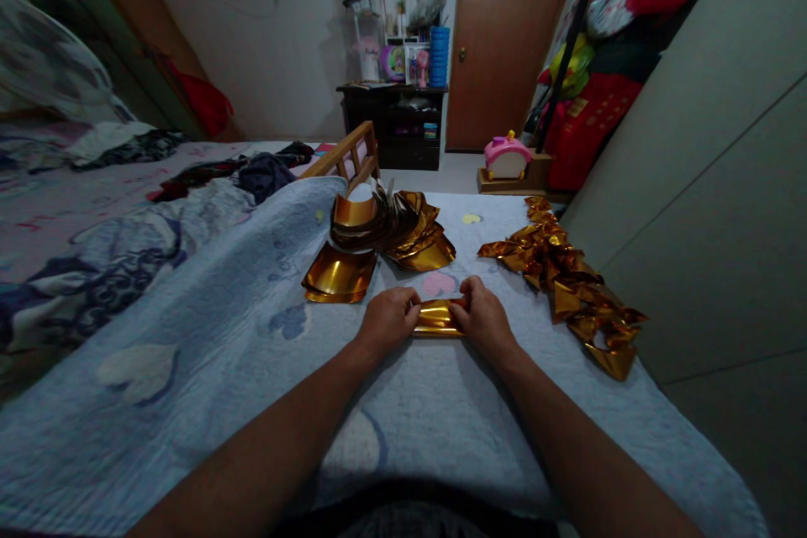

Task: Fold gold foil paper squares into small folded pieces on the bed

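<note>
My left hand [387, 317] and my right hand [484, 317] lie close together on a pale blue quilt [252, 370]. Each pinches one end of a small folded piece of gold foil paper [438, 318] that rests on the quilt between them. Fingers of both hands are curled over the paper's ends. Just beyond my left hand sits a stack of flat gold sheets [337, 276], and behind it a fanned heap of curled gold sheets [394, 227]. To the right of my right hand runs a row of folded gold pieces [567, 282].
A wooden bed rail [345, 155] stands at the quilt's far edge. Rumpled bedding and clothes [126, 218] lie to the left. A grey wardrobe [712, 185] closes the right side. A dark shelf unit [394, 122], a brown door [501, 34] and a pink toy [506, 155] are beyond.
</note>
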`<action>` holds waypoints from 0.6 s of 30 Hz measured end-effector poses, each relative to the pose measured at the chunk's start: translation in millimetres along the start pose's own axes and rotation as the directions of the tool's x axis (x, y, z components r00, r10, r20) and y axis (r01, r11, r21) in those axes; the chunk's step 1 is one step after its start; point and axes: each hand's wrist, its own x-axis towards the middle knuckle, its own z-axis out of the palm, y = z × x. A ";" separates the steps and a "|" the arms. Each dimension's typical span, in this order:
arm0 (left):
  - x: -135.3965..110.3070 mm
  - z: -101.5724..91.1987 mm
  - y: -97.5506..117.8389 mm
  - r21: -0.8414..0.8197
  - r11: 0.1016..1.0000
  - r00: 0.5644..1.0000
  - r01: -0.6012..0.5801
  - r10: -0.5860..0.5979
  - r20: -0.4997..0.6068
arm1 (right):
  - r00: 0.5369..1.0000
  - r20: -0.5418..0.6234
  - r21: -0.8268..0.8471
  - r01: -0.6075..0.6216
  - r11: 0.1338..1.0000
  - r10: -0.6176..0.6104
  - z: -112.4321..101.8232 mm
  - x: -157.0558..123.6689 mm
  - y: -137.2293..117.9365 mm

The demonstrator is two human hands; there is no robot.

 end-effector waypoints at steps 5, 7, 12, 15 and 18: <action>-0.5 -0.1 1.6 0.032 0.999 1.000 0.006 -0.006 0.011 | 1.000 0.008 0.021 -0.023 1.000 0.023 -3.5 0.5 -2.3; -0.6 0.0 1.8 0.042 0.999 1.000 0.007 -0.008 0.018 | 0.999 0.009 0.020 -0.033 0.999 0.032 -4.1 0.7 -3.4; -1.2 3.1 -0.8 0.051 0.998 1.000 -0.025 0.024 0.018 | 0.999 0.005 -0.001 -0.033 0.999 0.033 -3.4 0.6 -4.5; -0.9 4.7 -2.4 0.051 0.996 0.996 -0.075 0.077 -0.035 | 0.999 0.010 -0.007 -0.031 0.999 0.031 -3.4 0.3 -4.8; 0.8 4.6 -3.1 0.065 0.987 0.983 -0.144 0.151 -0.108 | 0.999 0.014 -0.012 -0.029 1.000 0.029 -4.2 0.0 -5.4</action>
